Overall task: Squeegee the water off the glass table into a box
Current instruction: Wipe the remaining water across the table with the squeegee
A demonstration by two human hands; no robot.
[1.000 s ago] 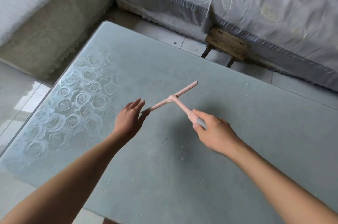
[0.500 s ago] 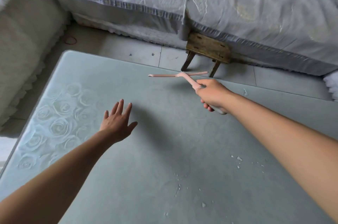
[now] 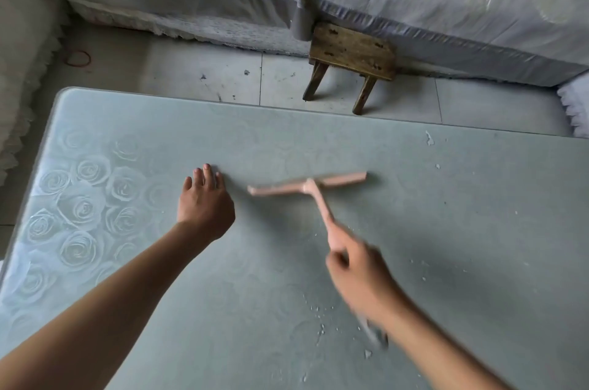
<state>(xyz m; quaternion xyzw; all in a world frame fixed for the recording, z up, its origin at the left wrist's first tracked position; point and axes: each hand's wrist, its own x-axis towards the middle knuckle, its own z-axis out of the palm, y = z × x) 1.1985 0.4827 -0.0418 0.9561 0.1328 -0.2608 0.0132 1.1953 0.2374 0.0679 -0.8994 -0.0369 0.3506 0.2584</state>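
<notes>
A frosted glass table [image 3: 223,310] fills your view, with roses [image 3: 79,208] printed at its left end. Your squeegee [image 3: 307,184] is mid-table, its blade crosswise and its handle slanting back to your right hand [image 3: 360,278]. That hand is blurred, but its fingers are curled round the handle. Your left hand [image 3: 204,203] lies just left of the blade and apart from it, palm down, fingers straight on the glass. Drops [image 3: 320,330] speckle the glass by your right wrist. Beyond the far edge stand a stool [image 3: 350,55] and a covered sofa [image 3: 446,0].
</notes>
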